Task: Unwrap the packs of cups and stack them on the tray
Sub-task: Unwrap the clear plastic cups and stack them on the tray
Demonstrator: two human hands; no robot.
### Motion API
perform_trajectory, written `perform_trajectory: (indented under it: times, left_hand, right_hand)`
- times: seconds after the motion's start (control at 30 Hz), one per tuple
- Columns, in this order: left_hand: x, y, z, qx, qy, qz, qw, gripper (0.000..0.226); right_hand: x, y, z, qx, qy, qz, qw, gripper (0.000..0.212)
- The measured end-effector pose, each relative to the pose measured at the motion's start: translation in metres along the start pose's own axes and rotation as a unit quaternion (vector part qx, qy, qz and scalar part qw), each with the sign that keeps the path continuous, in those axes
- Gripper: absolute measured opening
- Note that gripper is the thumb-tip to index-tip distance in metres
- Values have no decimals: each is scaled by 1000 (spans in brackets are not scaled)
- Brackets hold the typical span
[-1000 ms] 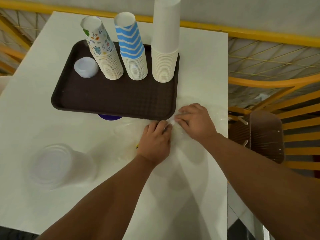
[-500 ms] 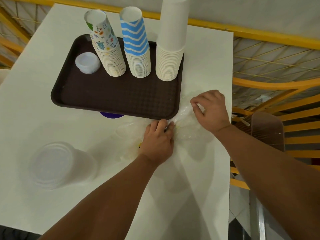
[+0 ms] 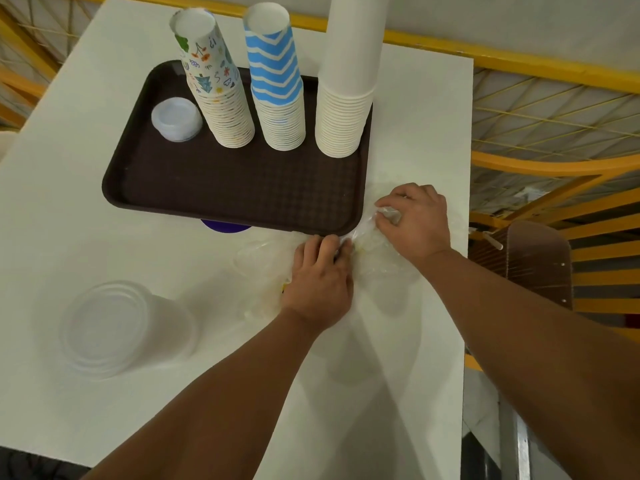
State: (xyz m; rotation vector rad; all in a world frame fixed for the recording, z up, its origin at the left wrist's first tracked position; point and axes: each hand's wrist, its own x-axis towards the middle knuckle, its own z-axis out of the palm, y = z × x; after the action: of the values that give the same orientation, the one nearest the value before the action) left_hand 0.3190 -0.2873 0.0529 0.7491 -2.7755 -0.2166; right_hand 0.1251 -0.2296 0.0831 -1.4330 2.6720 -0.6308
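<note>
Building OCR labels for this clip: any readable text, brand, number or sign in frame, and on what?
None readable.
Patterned cup stack: drawings only (trees, flowers, squiggles), no words.
Blue striped cup stack: chevron stripes, no text.
White cup stack: plain.
Clear plastic wrap between the hands: a small yellow mark, too blurred to read.

Single head view, high and close over white table (image 3: 104, 237), facing forward and steeply down. Tray (image 3: 242, 188) far centre; both forearms enter from near edge. Wide-angle, edges bowed.
</note>
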Motion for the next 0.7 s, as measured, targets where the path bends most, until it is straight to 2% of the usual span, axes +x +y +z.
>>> perform_trajectory:
  times: [0.1, 0.37, 0.57, 0.7]
  left_hand:
    - [0, 1, -4, 40, -13, 0, 999, 48]
    - [6, 9, -24, 82, -14, 2, 997, 42]
    - [9, 9, -36, 71, -17, 17, 997, 38]
    - [9, 6, -34, 78, -62, 22, 995, 35]
  right_hand:
    - [-2, -4, 0, -8, -10, 38, 999, 22]
    - [-13, -12, -16, 25, 0, 2, 1000, 46]
    - [-27, -17, -14, -15, 58, -57, 997, 32]
    - [-34, -18, -3, -43, 26, -83, 995, 31]
